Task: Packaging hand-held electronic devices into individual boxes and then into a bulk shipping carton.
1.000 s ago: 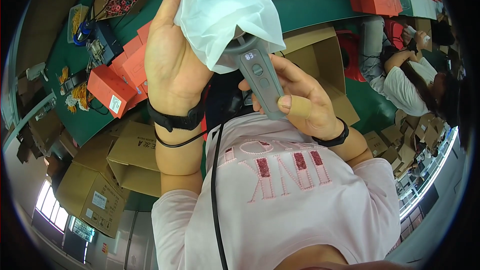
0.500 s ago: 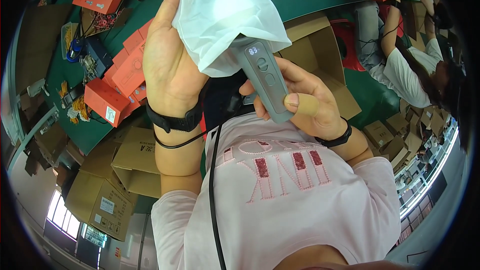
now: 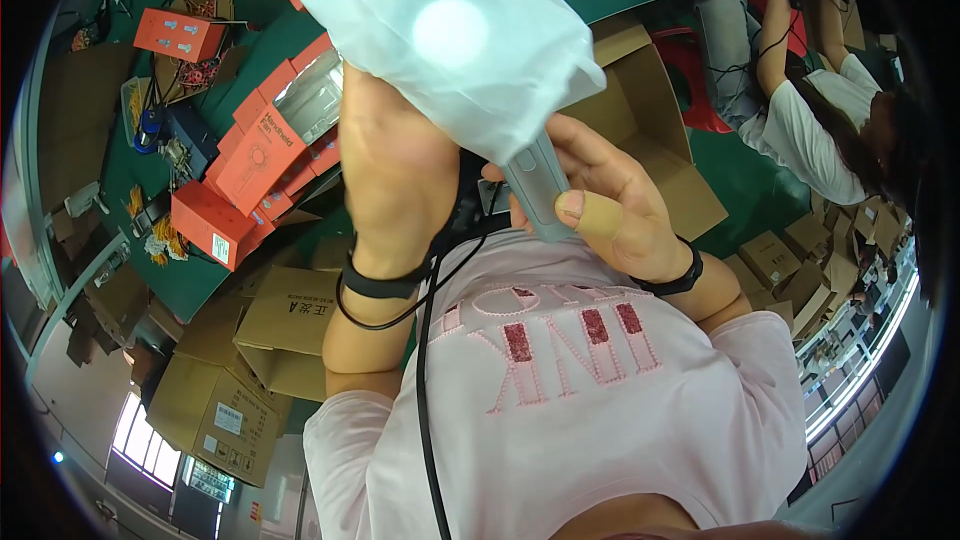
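Note:
In my right hand (image 3: 625,195) is the grey handle of a handheld fan (image 3: 538,190), the thumb, with a tan plaster on it, pressed along its side. The lower end of the handle sticks out of a thin, translucent white bag (image 3: 530,50). A bright round glow shows through the film; the fan's head is covered by it. Against the bag's left lower side is my left hand (image 3: 400,160), its back turned up and its fingers hidden behind the film. Whether those fingers pinch the bag cannot be seen.
Orange boxes (image 3: 262,155) lie on the green table (image 3: 170,275) to the left, a clear plastic tray (image 3: 312,95) among them. Open cardboard cartons (image 3: 640,90) stand right and lower left. A co-worker (image 3: 820,120) sits at the far right. A black cable (image 3: 425,420) runs down my front.
The bag has come down over more of the handle, covering its lit display and buttons. My left hand has turned from palm up to back up and shifted right.

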Available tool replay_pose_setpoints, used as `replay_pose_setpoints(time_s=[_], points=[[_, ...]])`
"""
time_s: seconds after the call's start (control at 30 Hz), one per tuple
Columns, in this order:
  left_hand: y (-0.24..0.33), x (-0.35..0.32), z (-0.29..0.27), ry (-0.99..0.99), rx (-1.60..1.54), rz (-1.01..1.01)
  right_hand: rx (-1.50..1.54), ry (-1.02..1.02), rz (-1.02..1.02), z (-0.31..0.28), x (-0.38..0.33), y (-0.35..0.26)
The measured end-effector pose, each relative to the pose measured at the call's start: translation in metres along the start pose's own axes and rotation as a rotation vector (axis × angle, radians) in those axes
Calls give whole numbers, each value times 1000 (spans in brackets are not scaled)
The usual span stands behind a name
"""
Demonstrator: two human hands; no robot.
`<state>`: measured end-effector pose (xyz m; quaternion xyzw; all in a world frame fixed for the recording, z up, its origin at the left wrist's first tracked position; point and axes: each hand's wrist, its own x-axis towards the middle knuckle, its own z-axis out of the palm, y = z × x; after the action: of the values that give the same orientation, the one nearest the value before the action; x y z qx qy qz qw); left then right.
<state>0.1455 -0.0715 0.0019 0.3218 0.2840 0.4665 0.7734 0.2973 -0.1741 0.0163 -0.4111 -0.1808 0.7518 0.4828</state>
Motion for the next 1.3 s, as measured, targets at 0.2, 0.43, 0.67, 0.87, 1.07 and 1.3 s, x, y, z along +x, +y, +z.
replay_pose_setpoints(time_s=[0.2,0.43,0.67,0.87,1.07,1.3], points=[[-5,0,19,77,256,-8,-48,50,-56,-5,-8,-4],[-3,8,20,154,-115,-118,24,-29,-26,-18,-12,-9],[3,5,17,37,-191,-155,16,-2,-39,-19,-20,-7],[5,0,24,44,-176,-140,18,-4,-70,-22,-24,-2],[11,0,31,128,-165,-144,5,-10,-85,-21,-24,1],[4,10,32,110,-69,-227,48,25,-35,-17,-24,-13]])
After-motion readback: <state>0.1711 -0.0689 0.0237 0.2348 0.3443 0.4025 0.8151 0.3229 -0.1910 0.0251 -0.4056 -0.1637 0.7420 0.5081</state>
